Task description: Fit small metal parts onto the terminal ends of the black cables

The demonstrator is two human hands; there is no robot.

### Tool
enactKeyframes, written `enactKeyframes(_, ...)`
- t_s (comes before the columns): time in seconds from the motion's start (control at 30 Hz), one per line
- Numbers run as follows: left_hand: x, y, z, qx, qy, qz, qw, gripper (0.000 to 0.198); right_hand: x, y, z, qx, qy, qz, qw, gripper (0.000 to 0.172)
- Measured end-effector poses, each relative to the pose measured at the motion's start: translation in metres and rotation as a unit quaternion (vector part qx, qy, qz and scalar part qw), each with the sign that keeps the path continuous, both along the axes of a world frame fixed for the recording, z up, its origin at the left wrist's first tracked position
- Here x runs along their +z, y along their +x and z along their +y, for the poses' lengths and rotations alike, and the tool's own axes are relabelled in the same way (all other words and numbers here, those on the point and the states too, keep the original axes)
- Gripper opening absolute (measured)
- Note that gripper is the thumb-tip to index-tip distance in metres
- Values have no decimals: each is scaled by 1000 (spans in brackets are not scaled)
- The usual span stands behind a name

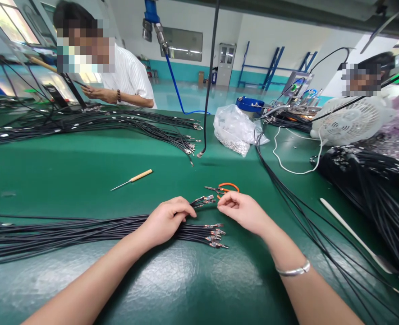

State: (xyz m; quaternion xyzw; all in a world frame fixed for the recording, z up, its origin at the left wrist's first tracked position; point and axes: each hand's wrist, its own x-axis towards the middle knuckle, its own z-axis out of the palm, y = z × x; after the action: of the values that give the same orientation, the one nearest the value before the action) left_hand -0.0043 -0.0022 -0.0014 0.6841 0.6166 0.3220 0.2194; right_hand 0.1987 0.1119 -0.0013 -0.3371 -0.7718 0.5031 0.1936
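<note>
My left hand is closed around a few black cables from a bundle, their bare metal terminals sticking out past the fingers. The rest of the bundle runs left under that hand, and several more terminals lie below it on the green table. Just right of the held ends, my right hand has its thumb and fingers pinched together; whatever is between them, if anything, is hidden. Behind it lie small snips with orange handles. An awl with a wooden handle rests farther left.
More black cables stretch across the back of the table. A clear plastic bag of metal parts, a white fan and a dark cable pile stand at right. A black cord hangs centrally. Two people are opposite.
</note>
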Motion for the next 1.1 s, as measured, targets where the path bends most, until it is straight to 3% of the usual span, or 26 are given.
enactKeyframes(0.1, 0, 2, -1, -12, 11, 44, 999, 33, 5, 13, 6, 55, 58, -102, 992, 9)
enactKeyframes(0.23, 1, 4, -2, -8, 13, 58, 998, 31, 3, 16, 5, 130, 142, -143, 971, 10)
enactKeyframes(0.4, 1, 6, -2, -8, -2, 74, 997, 26, 0, 13, -2, 125, 192, -145, 963, 4)
enactKeyframes(0.67, 4, 5, -3, -19, -13, 60, 998, 25, 11, 10, -2, 69, -6, -4, 998, 10)
enactKeyframes(0.87, 5, 5, -5, -19, -17, 36, 999, 23, 12, 6, -2, 28, -157, 54, 986, 15)
enactKeyframes(1.1, 10, 7, -5, -21, -35, 27, 999, 27, 11, -1, -6, -1, -238, 122, 964, 19)
